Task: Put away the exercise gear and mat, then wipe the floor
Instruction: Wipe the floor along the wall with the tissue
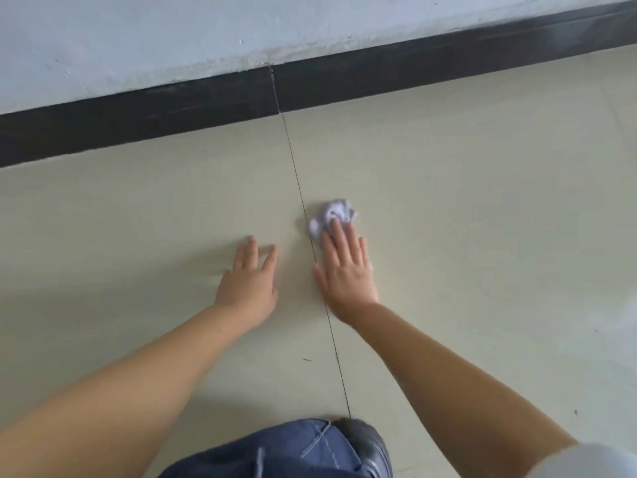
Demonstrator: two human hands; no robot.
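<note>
Both bare forearms reach forward and down from the bottom of the view, converging toward the middle of the floor (465,188). The left hand (250,281) lies palm down on the pale tile, its fingers straight and slightly spread, holding nothing. The right hand (346,270) is also palm down, fingers straight and close together, pressing flat on a crumpled white cloth (332,217); the fingers are not curled round it, and the cloth bunches out beyond the fingertips toward the wall (138,39). There is one cloth, two hands, and one grout line (300,194) in view. The cloth sits just right of that grout line, near the middle of the frame, well short of the dark baseboard (172,112). It is a wadded lump with no clear long axis; its bulk runs roughly from the fingertips up and slightly left, away from the person. The right hand lies partly over the grout line, its thumb on the left side of it, while the left hand rests apart from the line on the neighbouring tile. The grout line runs from the baseboard down toward a knee in blue jeans (293,453) at the bottom edge, with a grey shoe (368,446) just beside it. A light sleeve (593,462) shows at the lower right corner.
</note>
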